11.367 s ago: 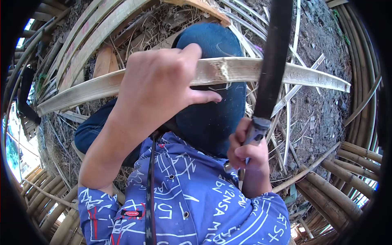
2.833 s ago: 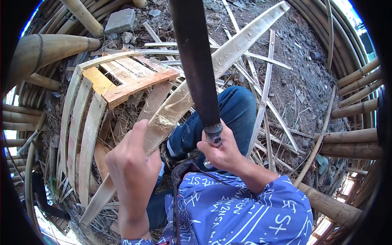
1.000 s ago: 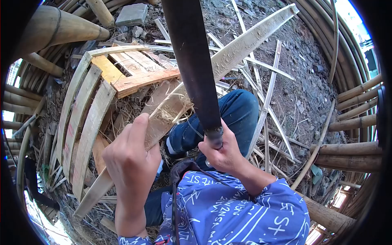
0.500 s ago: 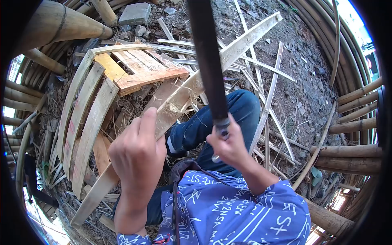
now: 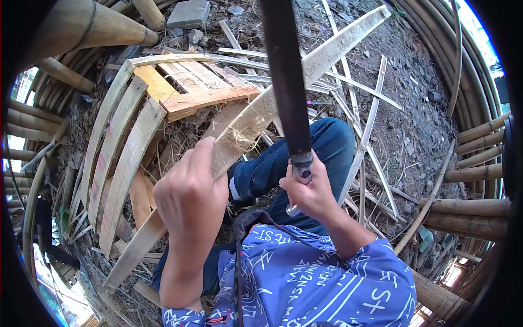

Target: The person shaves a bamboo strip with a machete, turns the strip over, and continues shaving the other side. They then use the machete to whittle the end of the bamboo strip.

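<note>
My left hand (image 5: 192,188) is closed around a long split bamboo strip (image 5: 348,43), which slants from the lower left to the upper right. The strip's pale inner face is up, with rough, frayed fibres just beyond my fingers. In my right hand (image 5: 309,192) is the handle of a machete (image 5: 286,82), its long dark blade pointing away from me and overlapping the strip in this view. Under the strip's middle stands a slatted wooden crate (image 5: 212,98). My bent knee (image 5: 332,144) in jeans is beside the machete handle.
Several thin bamboo slats (image 5: 370,103) lie crossed on the littered soil to the right. Bamboo poles (image 5: 468,207) line the right side, and thick ones (image 5: 103,27) jut in at the upper left. A grey block (image 5: 188,13) sits at the back.
The whole scene has shifted slightly right in view. A thin curl of fibre that stood up from the strip near the crate no longer shows. Both hands keep their holds.
</note>
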{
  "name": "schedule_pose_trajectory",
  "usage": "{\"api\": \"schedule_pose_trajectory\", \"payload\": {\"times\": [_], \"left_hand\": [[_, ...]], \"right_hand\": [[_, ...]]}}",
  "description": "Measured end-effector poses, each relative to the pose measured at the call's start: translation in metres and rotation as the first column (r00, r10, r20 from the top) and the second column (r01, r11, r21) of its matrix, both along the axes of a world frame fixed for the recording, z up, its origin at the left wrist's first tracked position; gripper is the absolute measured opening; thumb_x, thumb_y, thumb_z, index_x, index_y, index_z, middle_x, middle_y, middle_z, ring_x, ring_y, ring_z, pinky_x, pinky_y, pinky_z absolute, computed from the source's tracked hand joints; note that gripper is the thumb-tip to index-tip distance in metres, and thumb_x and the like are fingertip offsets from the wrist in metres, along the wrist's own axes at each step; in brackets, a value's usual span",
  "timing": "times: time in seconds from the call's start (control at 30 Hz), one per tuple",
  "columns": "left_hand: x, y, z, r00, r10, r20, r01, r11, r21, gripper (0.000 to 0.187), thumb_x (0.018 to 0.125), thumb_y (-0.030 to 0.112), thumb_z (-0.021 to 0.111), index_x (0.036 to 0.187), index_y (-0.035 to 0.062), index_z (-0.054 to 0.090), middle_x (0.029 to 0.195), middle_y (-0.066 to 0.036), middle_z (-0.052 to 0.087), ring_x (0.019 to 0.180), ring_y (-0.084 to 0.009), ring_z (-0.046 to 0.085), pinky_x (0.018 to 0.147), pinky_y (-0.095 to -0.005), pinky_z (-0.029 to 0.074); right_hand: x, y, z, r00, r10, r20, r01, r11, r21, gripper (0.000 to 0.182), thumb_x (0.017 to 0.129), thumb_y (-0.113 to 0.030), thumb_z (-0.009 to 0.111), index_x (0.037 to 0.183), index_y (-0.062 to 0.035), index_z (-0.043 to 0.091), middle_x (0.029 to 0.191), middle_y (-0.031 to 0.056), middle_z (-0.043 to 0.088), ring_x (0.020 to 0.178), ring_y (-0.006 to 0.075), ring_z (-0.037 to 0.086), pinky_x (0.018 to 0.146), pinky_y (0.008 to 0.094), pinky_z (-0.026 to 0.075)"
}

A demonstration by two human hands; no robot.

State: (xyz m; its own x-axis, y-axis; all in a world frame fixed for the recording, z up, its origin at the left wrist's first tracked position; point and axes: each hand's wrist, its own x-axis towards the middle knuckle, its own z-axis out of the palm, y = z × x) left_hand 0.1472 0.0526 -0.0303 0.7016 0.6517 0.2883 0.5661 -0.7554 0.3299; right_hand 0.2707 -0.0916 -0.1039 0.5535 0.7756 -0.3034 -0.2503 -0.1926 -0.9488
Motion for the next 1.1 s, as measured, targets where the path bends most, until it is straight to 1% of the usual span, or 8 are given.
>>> {"api": "schedule_pose_trajectory", "payload": {"times": [0.1, 0.17, 0.37, 0.5, 0.6, 0.73, 0.83, 1.1], "left_hand": [[0.003, -0.001, 0.001, 0.999, -0.006, -0.039, 0.006, 1.000, 0.022, 0.039, 0.063, -0.002, 0.075, 0.100, 0.0032, 0.064, 0.083, -0.016, 0.068, 0.075, -0.0351, 0.066, 0.066, -0.0402, 0.050], [0.000, 0.005, -0.007, 0.999, -0.034, -0.030, 0.037, 0.994, 0.105, 0.038, 0.065, 0.004, 0.075, 0.100, 0.0051, 0.062, 0.080, -0.011, 0.066, 0.071, -0.0286, 0.066, 0.060, -0.0377, 0.050], [-0.003, 0.002, -0.011, 0.999, -0.034, -0.023, 0.037, 0.992, 0.119, 0.033, 0.067, 0.005, 0.074, 0.098, 0.0050, 0.062, 0.077, -0.010, 0.066, 0.068, -0.0275, 0.066, 0.058, -0.0368, 0.050], [-0.004, 0.003, -0.012, 0.996, -0.091, -0.011, 0.092, 0.992, 0.088, 0.033, 0.066, 0.011, 0.078, 0.093, 0.0053, 0.061, 0.074, -0.009, 0.064, 0.065, -0.0255, 0.065, 0.056, -0.0361, 0.048], [-0.013, 0.002, -0.011, 0.991, -0.133, 0.020, 0.132, 0.991, 0.036, 0.039, 0.064, 0.026, 0.084, 0.086, 0.0058, 0.059, 0.068, -0.008, 0.062, 0.061, -0.0256, 0.063, 0.053, -0.0348, 0.045], [-0.014, -0.002, -0.011, 0.994, -0.109, -0.006, 0.109, 0.994, -0.004, 0.039, 0.062, 0.022, 0.085, 0.086, 0.0050, 0.059, 0.068, -0.009, 0.061, 0.060, -0.0270, 0.063, 0.052, -0.0354, 0.044], [-0.020, -0.001, -0.015, 0.977, -0.188, 0.099, 0.185, 0.982, 0.045, 0.037, 0.061, 0.018, 0.084, 0.086, 0.0045, 0.060, 0.066, -0.009, 0.059, 0.058, -0.0272, 0.061, 0.051, -0.0354, 0.043], [-0.019, 0.005, -0.001, 0.942, -0.334, -0.012, 0.315, 0.875, 0.368, 0.030, 0.068, 0.018, 0.080, 0.085, 0.0039, 0.061, 0.061, -0.004, 0.051, 0.050, -0.0213, 0.049, 0.046, -0.0336, 0.033]], "right_hand": [[-0.017, -0.001, -0.010, 0.998, 0.016, 0.066, -0.020, 0.999, 0.050, 0.038, 0.077, 0.002, 0.056, 0.114, 0.0001, 0.048, 0.066, -0.0043, 0.046, 0.057, 0.0031, 0.044, 0.050, 0.0224, 0.037], [-0.019, -0.002, 0.003, 0.991, 0.089, -0.098, -0.090, 0.996, -0.003, 0.038, 0.078, 0.002, 0.057, 0.115, 0.0011, 0.048, 0.067, -0.0046, 0.046, 0.058, 0.0029, 0.044, 0.053, 0.0222, 0.038], [-0.020, 0.002, -0.006, 0.996, -0.026, -0.086, 0.030, 0.999, 0.045, 0.032, 0.077, 0.001, 0.058, 0.107, 0.0004, 0.049, 0.067, -0.0035, 0.045, 0.059, 0.0041, 0.043, 0.054, 0.0221, 0.037], [-0.019, -0.007, 0.001, 0.997, 0.077, 0.024, -0.078, 0.997, 0.029, 0.033, 0.076, 0.003, 0.059, 0.107, -0.0015, 0.049, 0.068, -0.0041, 0.046, 0.061, 0.0026, 0.044, 0.054, 0.0220, 0.038], [-0.001, -0.018, -0.004, 0.997, -0.022, 0.067, 0.022, 1.000, 0.002, 0.033, 0.076, 0.003, 0.059, 0.107, -0.0033, 0.049, 0.065, -0.0057, 0.044, 0.058, 0.0022, 0.044, 0.051, 0.0222, 0.036], [0.028, -0.034, -0.003, 0.965, -0.251, 0.078, 0.251, 0.968, 0.006, 0.029, 0.077, 0.004, 0.059, 0.101, -0.0034, 0.045, 0.062, -0.0019, 0.047, 0.042, 0.0064, 0.047, 0.038, 0.0222, 0.038], [0.055, -0.052, -0.002, 0.905, -0.407, 0.120, 0.409, 0.913, 0.014, 0.028, 0.077, 0.005, 0.059, 0.100, -0.0020, 0.044, 0.059, 0.0003, 0.048, 0.038, 0.0085, 0.047, 0.034, 0.0232, 0.038], [0.067, -0.067, 0.003, 0.873, -0.473, 0.116, 0.479, 0.878, -0.021, 0.027, 0.077, 0.006, 0.057, 0.098, -0.0025, 0.043, 0.063, 0.0027, 0.049, 0.040, 0.0108, 0.049, 0.034, 0.0240, 0.039]]}}
